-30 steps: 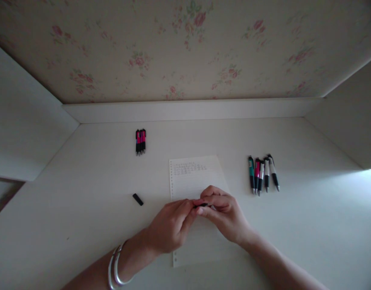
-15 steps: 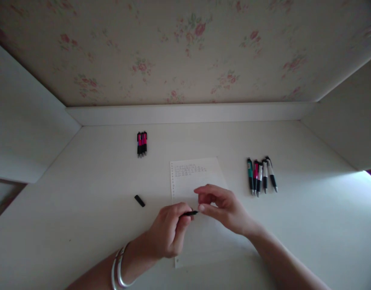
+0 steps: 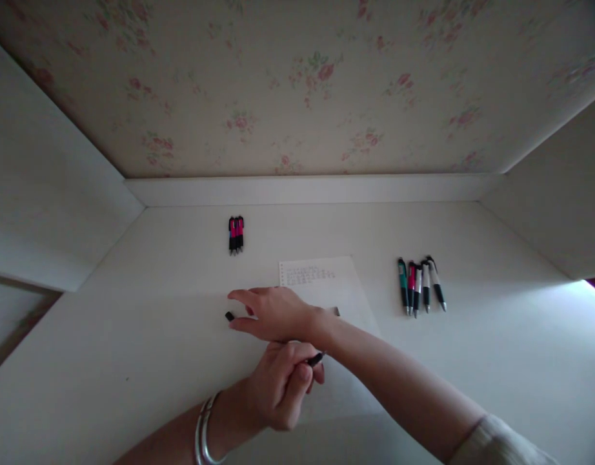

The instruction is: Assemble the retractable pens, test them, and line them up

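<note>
Black pen [image 3: 316, 359] sits in your left hand [image 3: 282, 387], above the paper [image 3: 348, 284], fingers curled closed round it. Your right hand [image 3: 266, 313] crosses beyond the left, thumb and forefinger parted, just beside a black piece [image 3: 230, 316]; contact cannot be told. Progress, judged: pen tip exposed, black piece not yet picked up; what else is left, unclear. Writing fills the paper's top lines. Grey item [image 3: 335, 310] by your right wrist, unidentified. On the table [image 3: 181, 271]: three pens [image 3: 236, 234] far left, five pens [image 3: 418, 287] right. No container shows.
</note>
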Tool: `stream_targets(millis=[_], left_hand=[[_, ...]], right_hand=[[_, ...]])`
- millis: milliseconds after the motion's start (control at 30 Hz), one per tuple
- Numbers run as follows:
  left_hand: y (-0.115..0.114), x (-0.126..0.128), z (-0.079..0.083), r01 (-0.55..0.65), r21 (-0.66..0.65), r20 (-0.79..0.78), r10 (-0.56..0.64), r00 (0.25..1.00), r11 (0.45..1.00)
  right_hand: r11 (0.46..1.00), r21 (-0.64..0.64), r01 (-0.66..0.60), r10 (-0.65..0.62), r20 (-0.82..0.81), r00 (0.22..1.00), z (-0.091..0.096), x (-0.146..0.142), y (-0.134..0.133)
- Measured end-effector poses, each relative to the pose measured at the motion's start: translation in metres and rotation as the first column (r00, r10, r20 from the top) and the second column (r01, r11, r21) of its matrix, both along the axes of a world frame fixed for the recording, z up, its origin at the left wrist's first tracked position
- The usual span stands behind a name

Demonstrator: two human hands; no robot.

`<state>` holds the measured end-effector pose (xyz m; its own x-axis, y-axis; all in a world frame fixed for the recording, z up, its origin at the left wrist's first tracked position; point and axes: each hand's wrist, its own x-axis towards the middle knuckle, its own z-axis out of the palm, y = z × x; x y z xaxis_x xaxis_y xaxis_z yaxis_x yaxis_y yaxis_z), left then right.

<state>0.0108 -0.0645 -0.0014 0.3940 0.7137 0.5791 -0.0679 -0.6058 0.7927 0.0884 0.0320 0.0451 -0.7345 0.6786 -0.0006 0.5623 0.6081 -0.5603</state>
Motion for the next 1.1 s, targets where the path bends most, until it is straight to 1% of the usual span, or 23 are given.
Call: stream_targets(millis=[67,167,267,333,400,433,467,500,533,567,600,633,700,767,800,867,900,967,1033,1100], left_hand=[[0.001,-0.001,0.004,-0.026,0.058,-0.043,0.029,0.999,0.998],[0.003,-0.003,0.008,-0.061,0.066,-0.115,0.068,0.991,0.996],[0.003,-0.004,0.007,-0.039,0.026,-0.128,0.042,0.991,0.999],[0.003,-0.004,0.006,-0.011,0.015,-0.115,0.013,0.993,1.000],[0.003,-0.004,0.004,-0.014,0.006,-0.123,0.014,0.992,1.000],[0.003,-0.004,0.004,-0.025,-0.006,-0.129,0.024,0.991,1.000],[0.003,-0.004,0.003,-0.039,-0.027,-0.132,0.035,0.991,0.999],[0.003,-0.004,0.002,-0.050,-0.058,-0.127,0.043,0.991,0.997],[0.003,-0.004,0.001,-0.057,-0.101,-0.114,0.046,0.992,0.993],[0.003,-0.004,0.000,-0.057,-0.155,-0.095,0.043,0.995,0.986],[0.003,-0.003,-0.001,-0.058,-0.219,-0.078,0.042,0.996,0.974],[0.004,-0.002,-0.001,-0.060,-0.293,-0.068,0.042,0.997,0.954],[0.005,0.002,-0.002,-0.066,-0.447,-0.061,0.043,0.997,0.892],[0.008,0.006,0.000,-0.078,-0.571,-0.063,0.050,0.997,0.817],[0.009,0.008,0.002,-0.084,-0.616,-0.064,0.057,0.996,0.783],[0.013,0.011,0.007,-0.093,-0.675,-0.075,0.057,0.996,0.731],[0.015,0.012,0.010,-0.097,-0.693,-0.087,0.051,0.995,0.715],[0.020,0.013,0.015,-0.102,-0.715,-0.122,0.021,0.992,0.692],[0.024,0.013,0.019,-0.125,-0.724,-0.159,0.011,0.987,0.678],[0.027,0.013,0.020,-0.150,-0.731,-0.178,0.025,0.984,0.665]], right_hand=[[0.994,0.084,-0.067,0.060,0.080,0.995,-0.003,-0.011,0.002],[0.974,0.158,-0.164,0.140,0.151,0.979,-0.005,-0.022,0.003],[0.953,0.179,-0.243,0.211,0.179,0.961,-0.006,-0.025,0.004],[0.951,0.166,-0.262,0.235,0.163,0.958,-0.007,-0.023,0.005],[0.967,0.130,-0.221,0.211,0.085,0.974,-0.009,-0.017,0.007],[0.980,0.101,-0.172,0.171,0.013,0.985,-0.010,-0.013,0.009],[0.992,0.064,-0.111,0.117,-0.085,0.990,-0.012,-0.007,0.012],[0.999,0.020,-0.028,0.031,-0.213,0.976,-0.013,0.000,0.015],[0.996,-0.052,0.070,-0.084,-0.334,0.939,-0.014,0.009,0.018],[0.977,-0.163,0.138,-0.195,-0.420,0.886,-0.015,0.019,0.020],[0.944,-0.279,0.178,-0.297,-0.475,0.829,-0.017,0.031,0.022],[0.908,-0.368,0.202,-0.379,-0.512,0.771,-0.018,0.043,0.023],[0.823,-0.483,0.298,-0.553,-0.564,0.613,-0.020,0.068,0.019],[0.735,-0.608,0.300,-0.670,-0.582,0.461,-0.023,0.090,0.008],[0.693,-0.664,0.280,-0.713,-0.575,0.402,-0.024,0.099,0.000],[0.630,-0.727,0.274,-0.771,-0.546,0.326,-0.026,0.112,-0.019],[0.617,-0.734,0.284,-0.784,-0.543,0.301,-0.027,0.117,-0.028],[0.616,-0.750,0.241,-0.786,-0.563,0.257,-0.028,0.123,-0.041],[0.599,-0.786,0.153,-0.799,-0.574,0.182,-0.029,0.125,-0.046],[0.567,-0.818,0.090,-0.823,-0.558,0.109,-0.030,0.125,-0.044]])
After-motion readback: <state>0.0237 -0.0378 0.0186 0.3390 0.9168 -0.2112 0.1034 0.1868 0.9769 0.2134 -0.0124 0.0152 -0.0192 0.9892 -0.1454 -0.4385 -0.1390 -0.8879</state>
